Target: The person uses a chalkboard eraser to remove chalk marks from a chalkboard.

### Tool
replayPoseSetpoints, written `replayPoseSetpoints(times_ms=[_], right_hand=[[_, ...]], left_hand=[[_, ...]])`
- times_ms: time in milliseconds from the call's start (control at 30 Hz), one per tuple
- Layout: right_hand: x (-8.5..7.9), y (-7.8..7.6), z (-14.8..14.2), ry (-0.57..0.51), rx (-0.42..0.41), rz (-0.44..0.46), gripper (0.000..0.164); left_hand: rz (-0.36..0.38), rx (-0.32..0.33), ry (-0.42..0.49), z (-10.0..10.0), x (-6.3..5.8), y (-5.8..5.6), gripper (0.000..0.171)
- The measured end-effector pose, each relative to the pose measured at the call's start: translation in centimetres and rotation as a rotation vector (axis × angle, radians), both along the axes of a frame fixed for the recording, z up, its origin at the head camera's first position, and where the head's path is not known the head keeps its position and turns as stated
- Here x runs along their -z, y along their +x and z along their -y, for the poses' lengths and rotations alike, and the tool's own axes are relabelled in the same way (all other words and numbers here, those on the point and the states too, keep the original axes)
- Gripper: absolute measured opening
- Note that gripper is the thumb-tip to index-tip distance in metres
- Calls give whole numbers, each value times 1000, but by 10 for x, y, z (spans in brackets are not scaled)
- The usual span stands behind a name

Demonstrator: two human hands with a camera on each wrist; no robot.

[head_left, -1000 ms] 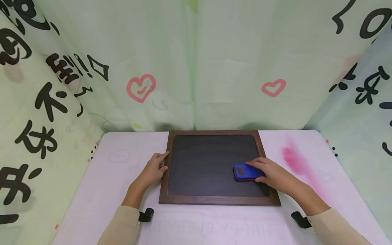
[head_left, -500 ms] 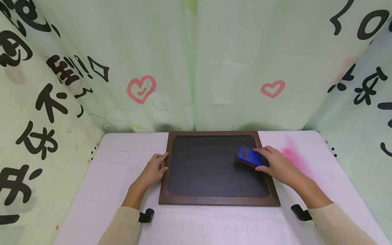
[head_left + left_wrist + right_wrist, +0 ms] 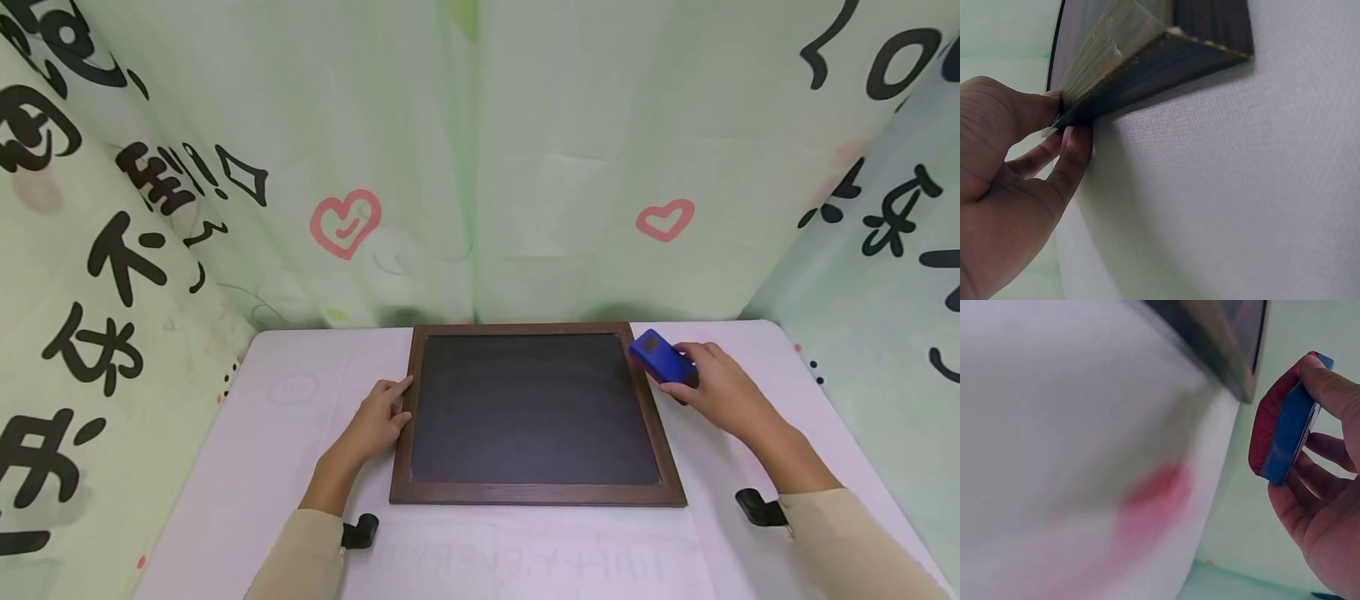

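Note:
A blackboard [image 3: 525, 408] in a brown wooden frame lies on the white table, its dark surface bare of marks. My left hand [image 3: 377, 417] holds the left side of the frame; in the left wrist view the thumb lies on top of the frame edge [image 3: 1147, 69] and fingertips sit under it. My right hand [image 3: 723, 387] grips a blue board eraser [image 3: 663, 357] by its sides, over the board's upper right corner. Seen from the right wrist, the eraser's red felt pad [image 3: 1269, 422] faces away from the palm, raised off the table.
The white tabletop [image 3: 525, 550] has a pink smudge, which shows in the right wrist view [image 3: 1157, 494] beside the board. Pale green curtains [image 3: 555, 167] with black characters and pink hearts hang behind the table and along both sides.
My right hand has lifted the eraser off the board's lower right area and carried it up and right, past the frame's upper right edge. The left hand stays at the frame.

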State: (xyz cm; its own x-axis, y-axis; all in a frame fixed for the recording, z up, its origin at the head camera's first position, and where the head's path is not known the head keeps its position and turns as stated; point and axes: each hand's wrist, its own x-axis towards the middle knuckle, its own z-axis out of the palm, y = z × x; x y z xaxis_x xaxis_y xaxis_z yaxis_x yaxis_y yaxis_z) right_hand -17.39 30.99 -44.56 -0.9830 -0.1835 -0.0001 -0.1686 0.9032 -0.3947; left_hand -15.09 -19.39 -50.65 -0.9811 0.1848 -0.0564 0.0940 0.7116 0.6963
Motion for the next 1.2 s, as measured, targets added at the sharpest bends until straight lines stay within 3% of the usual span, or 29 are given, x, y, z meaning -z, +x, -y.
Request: replayPoseSetpoints(times_ms=[367,567,800,1200], right_hand=[[14,-3,-38,9,143,40,79],[23,5,-55,42,229,94,88],[35,14,-50,68,281,125,88],[41,19,-44,73,300,127,84]], left_hand=[[2,1,3,0,-1,2,60],[13,0,12,-1,0,0,61],[6,-2,5,1,0,-1,61],[-12,-2,0,0,2,-1,60]])
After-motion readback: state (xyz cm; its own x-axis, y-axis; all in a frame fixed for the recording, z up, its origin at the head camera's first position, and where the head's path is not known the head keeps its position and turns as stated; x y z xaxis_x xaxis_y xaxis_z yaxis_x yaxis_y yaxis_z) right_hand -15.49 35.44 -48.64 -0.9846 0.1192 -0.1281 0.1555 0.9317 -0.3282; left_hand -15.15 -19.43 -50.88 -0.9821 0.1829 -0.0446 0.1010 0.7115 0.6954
